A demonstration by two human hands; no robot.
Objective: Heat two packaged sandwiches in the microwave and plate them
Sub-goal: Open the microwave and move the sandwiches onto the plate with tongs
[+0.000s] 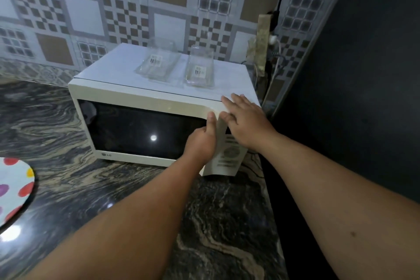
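— Gripping the right edge of the microwave door [145, 129], is that what the left hand [201, 141] is doing?

— So it looks. Its fingers curl round the door's right edge with the thumb up along the front, a pulling hold. The right hand [244, 118] lies flat, fingers straight, on the top right corner of the microwave [127, 88], holding nothing. I would judge that it steadies the case.

— Is the door ajar?

— I cannot tell. A seam shows beside the control panel [229, 154], no more.

— Where are the sandwiches?

— I see none. Two clear plastic packs, the left pack [156, 61] and the right pack [200, 69], lie side by side on top of the microwave, each with a small barcode label. They look empty. The dark window shows only a reflected light, so whether food is inside is hidden.

— How would those packs handle?

— Light, thin and springy, I expect, and slippery. Take one by its rim, not the crown, which would buckle. A sandwich will be soft, and hot once heated: support it from beneath.

— And the plate?

— The spotted plate [16, 188] sits at the left of the counter [136, 188], well apart from the microwave.
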